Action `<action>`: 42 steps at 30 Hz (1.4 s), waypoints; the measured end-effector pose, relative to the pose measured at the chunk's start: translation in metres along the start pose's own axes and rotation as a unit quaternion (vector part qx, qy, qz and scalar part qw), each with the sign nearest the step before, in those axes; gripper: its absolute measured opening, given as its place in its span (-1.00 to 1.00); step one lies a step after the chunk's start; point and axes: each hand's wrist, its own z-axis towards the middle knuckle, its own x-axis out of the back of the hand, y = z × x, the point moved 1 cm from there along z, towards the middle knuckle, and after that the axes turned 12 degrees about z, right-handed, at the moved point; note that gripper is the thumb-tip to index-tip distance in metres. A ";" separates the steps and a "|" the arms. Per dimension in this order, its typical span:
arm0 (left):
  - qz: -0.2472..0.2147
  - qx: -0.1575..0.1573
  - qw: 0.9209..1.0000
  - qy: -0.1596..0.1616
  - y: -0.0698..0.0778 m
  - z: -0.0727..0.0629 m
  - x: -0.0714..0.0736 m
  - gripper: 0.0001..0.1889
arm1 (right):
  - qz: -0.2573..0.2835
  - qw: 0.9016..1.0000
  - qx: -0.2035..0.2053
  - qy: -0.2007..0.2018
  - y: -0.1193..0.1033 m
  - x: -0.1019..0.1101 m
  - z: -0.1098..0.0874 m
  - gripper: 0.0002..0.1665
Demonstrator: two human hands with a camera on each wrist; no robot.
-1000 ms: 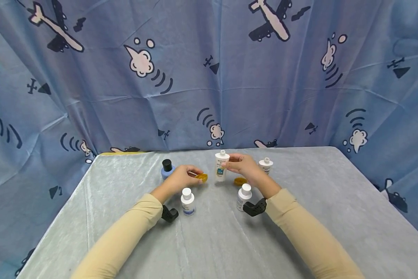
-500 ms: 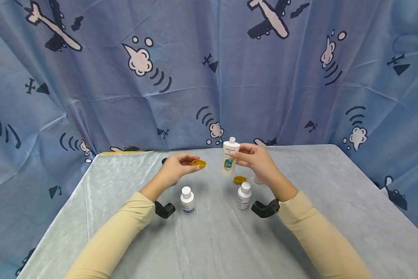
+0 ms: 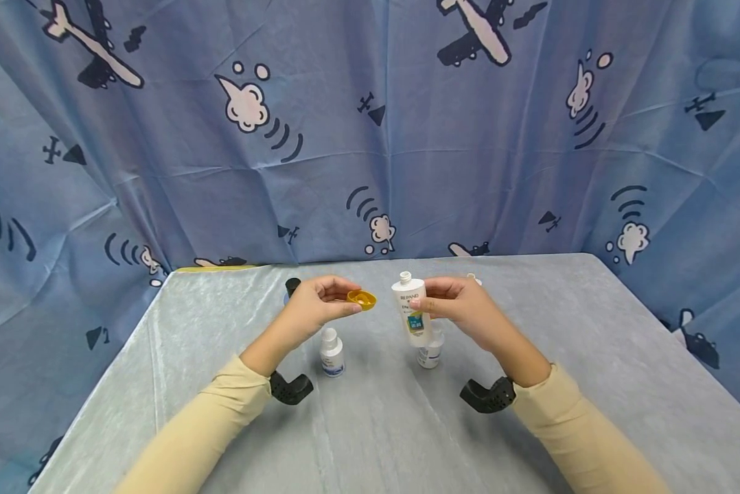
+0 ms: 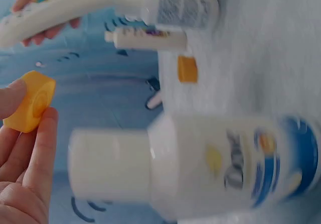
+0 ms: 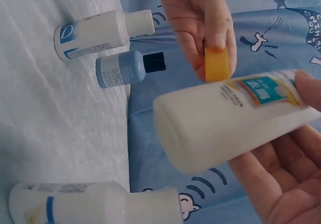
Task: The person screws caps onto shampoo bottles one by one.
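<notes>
My left hand [image 3: 313, 302] pinches a yellow bottle cap [image 3: 362, 299] between thumb and fingertips, above the table. Its hollow inner side shows in the left wrist view. Facing it, my right hand [image 3: 465, 305] grips a white lotion bottle [image 3: 416, 326] with a bare, uncapped neck. The bottle is off the table and slightly tilted, its neck leaning left. A gap separates the cap from the neck. A second yellow cap [image 4: 187, 69] lies on the table near another uncapped white bottle [image 4: 150, 39]; in the head view my right hand mostly hides that bottle.
White-capped bottles stand at front left [image 3: 331, 357] and front right [image 3: 430, 357], the latter partly behind the held bottle. A blue bottle [image 5: 120, 69] with a black cap stands behind my left hand. Grey cloth [image 3: 370, 432] covers the table; a patterned blue curtain [image 3: 320, 123] hangs behind.
Both hands have risen from the table and come nearer to me. The bottle went up and right, then came lower and tilted. The cap in my left hand has turned its hollow side up.
</notes>
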 end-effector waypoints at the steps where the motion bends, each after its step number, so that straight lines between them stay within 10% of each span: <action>1: -0.004 -0.008 1.000 -0.003 0.001 -0.002 -0.001 -0.63 | -0.005 1.000 0.003 -0.007 0.000 -0.001 -0.002 -0.49; 42: -0.046 -0.021 0.998 -0.024 0.003 -0.033 -0.025 -0.64 | -0.074 0.991 0.041 -0.104 0.017 -0.010 -0.031 -0.63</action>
